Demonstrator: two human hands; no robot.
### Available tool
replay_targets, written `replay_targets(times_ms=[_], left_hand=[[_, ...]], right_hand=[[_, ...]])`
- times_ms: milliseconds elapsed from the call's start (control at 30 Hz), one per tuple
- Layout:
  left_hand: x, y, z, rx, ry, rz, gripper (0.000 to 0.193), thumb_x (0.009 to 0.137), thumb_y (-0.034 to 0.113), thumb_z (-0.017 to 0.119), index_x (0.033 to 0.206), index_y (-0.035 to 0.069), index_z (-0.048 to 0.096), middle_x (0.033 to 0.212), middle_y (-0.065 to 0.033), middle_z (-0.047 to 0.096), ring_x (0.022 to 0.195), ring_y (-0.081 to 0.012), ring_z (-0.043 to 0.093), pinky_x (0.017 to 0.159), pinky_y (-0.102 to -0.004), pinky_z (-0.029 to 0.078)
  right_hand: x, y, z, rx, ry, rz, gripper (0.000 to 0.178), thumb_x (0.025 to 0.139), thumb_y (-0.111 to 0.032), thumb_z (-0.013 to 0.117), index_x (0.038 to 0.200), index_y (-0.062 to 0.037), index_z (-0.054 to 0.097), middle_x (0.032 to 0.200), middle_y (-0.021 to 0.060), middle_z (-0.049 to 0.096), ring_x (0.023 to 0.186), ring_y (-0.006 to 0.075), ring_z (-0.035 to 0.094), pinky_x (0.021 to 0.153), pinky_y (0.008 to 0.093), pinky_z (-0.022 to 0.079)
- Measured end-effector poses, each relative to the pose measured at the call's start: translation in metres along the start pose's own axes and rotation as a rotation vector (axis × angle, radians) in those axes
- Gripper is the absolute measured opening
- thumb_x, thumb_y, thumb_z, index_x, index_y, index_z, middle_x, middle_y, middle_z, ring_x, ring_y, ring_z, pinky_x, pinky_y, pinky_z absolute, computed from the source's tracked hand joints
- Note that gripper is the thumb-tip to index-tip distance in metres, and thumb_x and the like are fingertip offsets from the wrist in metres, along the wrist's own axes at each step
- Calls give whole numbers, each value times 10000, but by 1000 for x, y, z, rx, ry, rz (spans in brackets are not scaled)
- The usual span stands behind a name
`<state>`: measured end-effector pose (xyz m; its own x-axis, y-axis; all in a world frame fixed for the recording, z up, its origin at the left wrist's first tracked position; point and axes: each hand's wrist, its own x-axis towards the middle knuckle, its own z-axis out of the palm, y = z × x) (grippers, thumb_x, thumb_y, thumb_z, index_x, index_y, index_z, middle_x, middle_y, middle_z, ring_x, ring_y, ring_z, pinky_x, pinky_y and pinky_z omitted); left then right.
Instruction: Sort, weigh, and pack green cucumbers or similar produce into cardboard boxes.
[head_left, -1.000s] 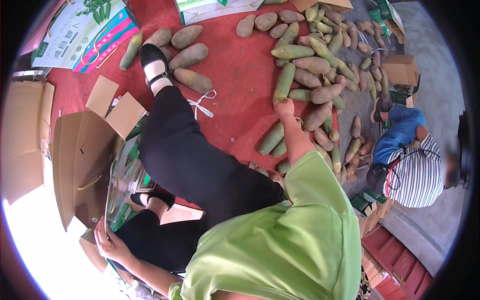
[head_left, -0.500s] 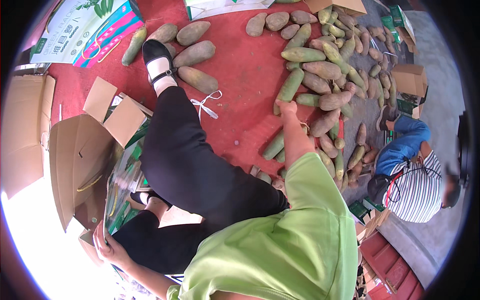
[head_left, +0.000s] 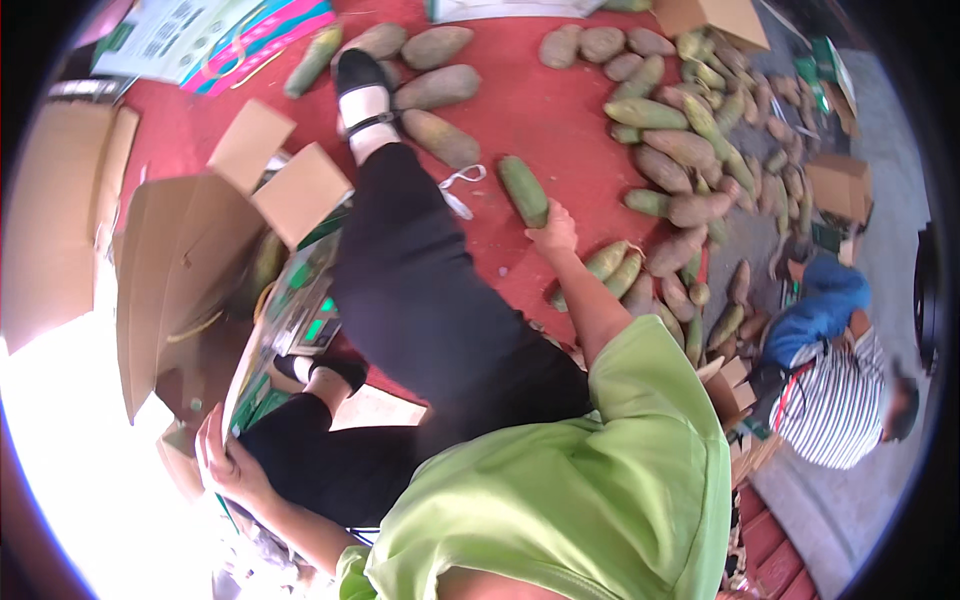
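My right hand (head_left: 553,232) is closed round one end of a long green radish (head_left: 522,188), holding it over the red mat. Its other end points up and left, toward a white tie (head_left: 461,190). At the lower left, my left hand (head_left: 234,468) grips the near edge of an open carton (head_left: 247,385), which has green print and a glossy side. The fingers curl over that edge; the thumb is partly hidden. To the right of the held radish lies a big heap of green and brownish radishes (head_left: 680,148); a few green ones (head_left: 605,265) rest close to my right forearm.
Several brownish radishes (head_left: 438,88) lie beside my black shoe (head_left: 362,85). Tall open brown cartons (head_left: 180,270) stand at the left, and a printed box (head_left: 190,45) at the far left. A person in a striped shirt (head_left: 830,400) crouches at the right near more cartons (head_left: 838,188).
My right hand has drawn the green radish leftward, away from the heap and over the red mat. The left hand keeps its grip on the carton. The whole view has shifted slightly.
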<state>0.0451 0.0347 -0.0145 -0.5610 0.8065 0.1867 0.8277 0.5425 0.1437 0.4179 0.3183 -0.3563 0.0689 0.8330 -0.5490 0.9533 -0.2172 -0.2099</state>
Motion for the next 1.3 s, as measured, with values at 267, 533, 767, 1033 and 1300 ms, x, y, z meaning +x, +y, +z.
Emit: replay_targets(times_ms=[267, 533, 767, 1033, 1300], left_hand=[[9, 19, -6, -32, 5, -15, 329, 681, -113, 556, 964, 10, 671, 924, -137, 675, 875, -282, 658, 800, -338, 504], [3, 7, -11, -11, 18, -8, 307, 679, -22, 573, 952, 79, 671, 927, -52, 673, 865, -238, 648, 756, -339, 500], [3, 7, -12, -20, 3, -56, 259, 725, 29, 584, 955, 117, 667, 935, -17, 660, 891, -219, 633, 774, -365, 490], [3, 5, -15, -28, -6, -52, 243, 767, 40, 563, 962, 133, 673, 954, -15, 663, 897, -221, 630, 780, -356, 494], [5, 10, -16, -45, 0, -76, 257, 768, 15, 570, 982, 119, 670, 954, -18, 662, 904, -229, 623, 775, -359, 494]], right_hand=[[23, 35, 11, 387, -66, -68, 677, 621, -146, 813, 1215, -37, 508, 1055, 136, 643, 978, 267, 626, 839, 373, 493], [-24, -54, -95, 798, -149, -445, 623, 683, 0, 721, 1263, -37, 496, 1023, 52, 610, 876, 151, 591, 752, 300, 491], [-126, -199, -245, 208, 349, -1104, 665, 642, -71, 741, 1268, -61, 519, 1159, 129, 572, 1057, 307, 497, 950, 395, 379], [-228, -323, -283, -30, 275, -1687, 505, 652, -119, 730, 1137, -127, 589, 1061, 73, 637, 1017, 288, 551, 876, 409, 442], [-262, -392, -202, -755, 146, -1703, 261, 701, -123, 666, 962, -127, 675, 853, 80, 671, 930, 277, 608, 699, 385, 525]])
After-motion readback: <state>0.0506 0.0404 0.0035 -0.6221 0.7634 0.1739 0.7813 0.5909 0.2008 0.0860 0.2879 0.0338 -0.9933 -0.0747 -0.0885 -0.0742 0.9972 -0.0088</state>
